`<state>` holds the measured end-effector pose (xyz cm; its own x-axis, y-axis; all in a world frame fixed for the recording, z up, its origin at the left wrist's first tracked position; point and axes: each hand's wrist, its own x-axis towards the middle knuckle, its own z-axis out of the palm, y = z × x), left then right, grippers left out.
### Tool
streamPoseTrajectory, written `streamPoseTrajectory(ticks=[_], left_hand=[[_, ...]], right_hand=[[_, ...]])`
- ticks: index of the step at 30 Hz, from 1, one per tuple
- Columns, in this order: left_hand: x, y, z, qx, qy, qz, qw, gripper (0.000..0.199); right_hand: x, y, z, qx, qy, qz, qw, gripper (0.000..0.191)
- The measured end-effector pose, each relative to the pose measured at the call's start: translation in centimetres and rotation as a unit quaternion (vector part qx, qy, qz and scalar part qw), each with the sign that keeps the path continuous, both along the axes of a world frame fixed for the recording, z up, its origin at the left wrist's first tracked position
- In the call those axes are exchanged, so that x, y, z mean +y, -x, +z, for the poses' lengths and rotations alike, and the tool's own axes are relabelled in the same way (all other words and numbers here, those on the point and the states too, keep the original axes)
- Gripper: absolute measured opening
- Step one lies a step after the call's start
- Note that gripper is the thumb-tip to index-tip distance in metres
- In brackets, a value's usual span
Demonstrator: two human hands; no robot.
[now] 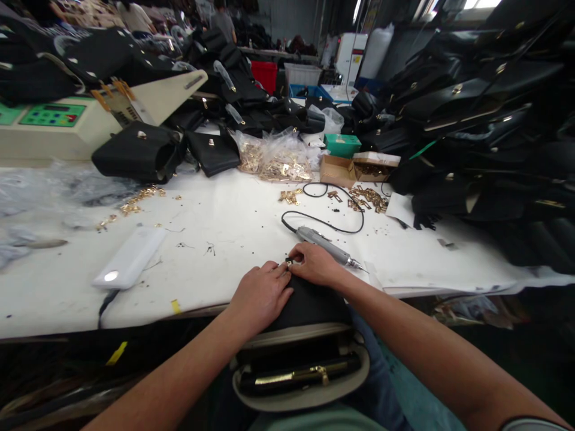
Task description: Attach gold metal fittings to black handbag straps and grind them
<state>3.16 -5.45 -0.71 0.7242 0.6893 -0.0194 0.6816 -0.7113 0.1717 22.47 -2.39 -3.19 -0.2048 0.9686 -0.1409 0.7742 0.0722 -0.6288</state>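
Note:
A black handbag [309,308] lies on my lap against the table edge, its mouth facing me. Inside it show a beige lining and a gold zipper [291,378]. Near the far end of the flap is a small gold metal clasp [288,262]. My left hand [262,294] rests on the flap from the left, fingers closed together at the clasp. From the right, my right hand [314,263] pinches the flap end beside the clasp; its fingertips are partly hidden. Just beyond that hand lies a grey corded electric screwdriver [326,244], its bit pointing right.
A white power bank-like device [132,257] with a cable lies left. Gold fittings [371,199] are scattered near cardboard boxes [336,170] and plastic bags of metal parts [285,161]. Black bags [476,120] are piled right and behind. A machine [54,129] stands left.

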Motion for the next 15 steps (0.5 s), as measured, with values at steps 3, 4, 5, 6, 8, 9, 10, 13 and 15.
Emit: streamPoseTrajectory(ticks=[3, 4, 5, 6, 8, 9, 10, 13, 15], left_hand=[[0.1, 0.2, -0.2, -0.011, -0.001, 0.0, 1.0, 0.023], [0.1, 0.2, -0.2, -0.013, -0.002, 0.001, 1.0, 0.022], [0.1, 0.2, -0.3, -0.015, -0.003, 0.001, 1.0, 0.022], [0.1, 0.2, -0.3, -0.015, -0.003, 0.002, 1.0, 0.022], [0.1, 0.2, -0.3, -0.016, -0.003, 0.003, 1.0, 0.023], [0.0, 0.1, -0.3, -0.015, -0.002, 0.004, 1.0, 0.024], [0.0, 0.1, -0.3, -0.014, 0.0, 0.006, 1.0, 0.024], [0.0, 0.1, -0.2, -0.012, 0.008, 0.015, 1.0, 0.024], [-0.1, 0.0, -0.2, -0.011, 0.012, 0.019, 1.0, 0.025]], right_hand=[[0.1, 0.0, -0.3, 0.004, 0.0, -0.001, 1.0, 0.021], [0.1, -0.1, -0.2, 0.007, 0.002, 0.001, 1.0, 0.022], [0.2, -0.2, -0.1, 0.012, 0.007, 0.003, 1.0, 0.024], [0.2, -0.3, 0.1, 0.017, 0.016, 0.004, 1.0, 0.025], [0.3, -0.4, 0.5, 0.028, 0.036, 0.006, 0.999, 0.026], [0.3, -0.5, 0.7, 0.032, 0.044, 0.007, 0.998, 0.025], [0.3, -0.5, 0.8, 0.034, 0.049, 0.007, 0.998, 0.024], [0.2, -0.4, 0.7, 0.027, 0.032, 0.008, 0.999, 0.024], [0.1, -0.2, 0.4, 0.014, 0.009, 0.004, 1.0, 0.025]])
